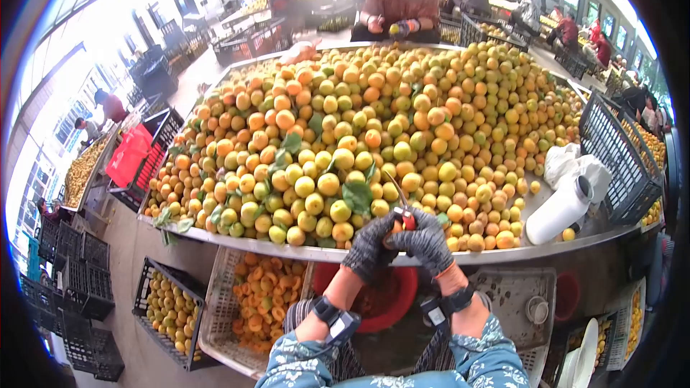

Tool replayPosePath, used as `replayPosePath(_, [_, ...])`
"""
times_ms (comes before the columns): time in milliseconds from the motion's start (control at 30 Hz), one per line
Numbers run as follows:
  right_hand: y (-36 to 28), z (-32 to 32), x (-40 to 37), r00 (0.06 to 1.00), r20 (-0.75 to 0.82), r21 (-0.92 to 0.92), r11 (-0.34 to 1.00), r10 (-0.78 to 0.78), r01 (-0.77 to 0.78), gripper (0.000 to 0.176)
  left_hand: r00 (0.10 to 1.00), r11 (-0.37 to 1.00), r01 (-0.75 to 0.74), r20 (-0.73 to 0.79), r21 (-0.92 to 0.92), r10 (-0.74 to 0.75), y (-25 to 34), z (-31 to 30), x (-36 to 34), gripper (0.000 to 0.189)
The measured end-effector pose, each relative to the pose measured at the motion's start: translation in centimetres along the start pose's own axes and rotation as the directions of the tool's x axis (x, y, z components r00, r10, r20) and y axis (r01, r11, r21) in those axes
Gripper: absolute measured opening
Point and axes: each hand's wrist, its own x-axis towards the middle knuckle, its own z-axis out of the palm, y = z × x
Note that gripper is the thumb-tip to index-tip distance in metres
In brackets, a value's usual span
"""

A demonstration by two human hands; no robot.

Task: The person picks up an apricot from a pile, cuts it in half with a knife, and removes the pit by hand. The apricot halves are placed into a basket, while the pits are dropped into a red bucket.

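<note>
Both my hands wear dark grey knit gloves and meet at the near edge of a metal table heaped with apricots [345, 140]. My right hand [424, 241] is closed on a small knife [408, 218] with a red handle, its thin blade pointing up and away over the fruit. My left hand [370, 244] is closed around an apricot [397, 226], of which only a small orange patch shows between the gloves. Below the hands, a red basin [392, 309] sits between my knees, partly hidden by my forearms.
A pale crate [219, 309] of split apricots stands at my left, beside a black crate [169, 316] of whole ones. On the table's right lie a white bottle [553, 215] and a plastic bag [568, 165]. A co-worker [402, 0] sits across the table.
</note>
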Motion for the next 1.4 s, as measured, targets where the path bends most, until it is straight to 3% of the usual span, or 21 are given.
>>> replayPosePath(33, [-1.3, 0.1, -0.5, 0.989, 0.037, 0.094, 0.985, 0.141, -0.144, 0.043, 0.978, 0.974, -0.208, 0.050, 0.092, 0.204, -1.5, 0.2, 0.2, 0.025])
replayPosePath(67, [-1.8, 0.6, -0.7, 0.996, -0.029, 0.108, 0.991, 0.079, -0.075, 0.039, 0.989, 0.926, 0.089, 0.146, -0.366, -0.037, -0.8, 0.8, 0.2, 0.029])
replayPosePath(167, [-1.6, 0.6, -0.9, 0.983, 0.003, 0.402, 0.900, 0.182, -0.168, 0.037, 0.977, 0.904, 0.163, 0.189, -0.396, -0.094, -1.0, -0.2, 0.3, 0.026])
replayPosePath(233, [-1.8, 1.1, -1.0, 0.984, -0.029, 0.502, 0.854, 0.178, -0.140, 0.035, 0.976, 0.988, -0.156, 0.156, 0.022, 0.150, -2.8, -1.2, 0.7, 0.026])
replayPosePath(333, [0.4, 1.3, -0.6, 0.982, -0.048, 0.694, 0.713, 0.184, -0.100, 0.031, 0.780, 0.581, -0.614, 0.296, 0.534, 0.552, -3.7, -2.0, 1.3, 0.027])
replayPosePath(400, [1.9, 0.9, -0.4, 0.995, -0.089, 0.694, 0.719, 0.039, 0.033, 0.032, 0.970, 0.979, -0.203, -0.139, -0.009, 0.200, -3.8, -2.3, 2.0, 0.028])
replayPosePath(467, [2.4, 0.5, -0.9, 0.999, 0.028, 0.843, 0.536, 0.032, -0.040, 0.026, 0.985, 0.975, -0.167, -0.016, 0.149, 0.172, -0.6, -1.2, -1.2, 0.031])
replayPosePath(500, [5.1, 0.4, -0.8, 0.994, -0.075, 0.574, 0.811, -0.084, 0.112, 0.026, 0.986, 0.982, -0.166, 0.015, 0.093, 0.165, 0.3, -0.8, -1.9, 0.032])
replayPosePath(567, [2.4, 0.0, -1.0, 0.987, 0.151, 0.883, 0.441, 0.062, -0.163, 0.027, 0.999, 0.924, 0.001, 0.046, -0.381, 0.018, 0.2, -1.0, -0.9, 0.032])
replayPosePath(600, [4.5, 0.4, -0.8, 0.996, -0.086, 0.509, 0.859, -0.014, 0.056, 0.032, 0.892, 0.612, 0.351, 0.451, -0.708, 0.010, 0.4, -2.0, -0.5, 0.031])
replayPosePath(700, [3.1, 0.0, -0.9, 0.997, -0.054, 0.471, 0.882, 0.050, -0.019, 0.030, 0.986, 0.783, 0.161, 0.130, -0.601, -0.103, 1.7, -0.8, -1.1, 0.034])
replayPosePath(733, [4.4, -0.4, -0.9, 0.989, 0.104, 0.912, 0.387, 0.102, -0.136, 0.035, 0.977, 0.733, 0.179, 0.204, -0.656, -0.055, 1.8, -1.2, -1.3, 0.034])
replayPosePath(767, [1.2, -0.5, -0.7, 0.986, 0.149, 0.887, 0.432, 0.072, -0.165, 0.035, 0.852, 0.729, 0.230, 0.495, -0.645, 0.169, 1.6, -2.6, -0.5, 0.037])
replayPosePath(867, [0.2, -1.2, -0.8, 0.989, 0.101, 0.865, 0.480, 0.112, -0.143, 0.037, 0.923, 0.810, 0.183, 0.381, -0.557, 0.053, 3.3, -2.4, -1.3, 0.031])
replayPosePath(900, [0.0, -1.1, -0.7, 0.992, 0.063, 0.816, 0.568, 0.107, -0.113, 0.038, 0.882, 0.895, -0.424, 0.289, 0.142, 0.372, 3.8, -1.9, -1.6, 0.030])
replayPosePath(933, [-0.1, -1.0, -0.7, 0.995, 0.027, 0.757, 0.648, 0.101, -0.086, 0.039, 0.682, 0.212, -0.651, 0.439, 0.729, 0.585, 4.0, -1.7, -1.8, 0.034])
replayPosePath(967, [-0.3, -0.9, -0.7, 0.994, 0.033, 0.759, 0.644, 0.108, -0.095, 0.039, 0.923, 0.804, -0.377, 0.258, 0.460, 0.285, 1.1, -3.6, -1.0, 0.052])
replayPosePath(1033, [-0.7, -0.7, -0.9, 0.985, 0.109, 0.636, 0.751, 0.137, -0.175, 0.040, 0.988, 0.980, -0.099, 0.131, 0.172, 0.077, -1.9, -4.7, 0.2, 0.056])
replayPosePath(1067, [-1.5, 0.6, -0.7, 0.994, 0.022, 0.622, 0.777, 0.103, -0.094, 0.038, 0.802, 0.484, -0.584, 0.373, 0.651, 0.466, -1.3, -4.0, -0.6, 0.037])
replayPosePath(1167, [-2.4, -0.3, -0.9, 0.987, 0.066, 0.466, 0.871, 0.145, -0.159, 0.034, 0.990, 0.976, -0.063, 0.140, 0.207, 0.034, -3.6, -6.0, 1.0, 0.037])
replayPosePath(1400, [-0.3, 0.1, -0.2, 0.986, -0.164, 0.164, 0.985, -0.018, 0.046, 0.029, 0.978, 0.982, 0.092, 0.203, -0.166, -0.057, 0.9, -1.8, -0.6, 0.043])
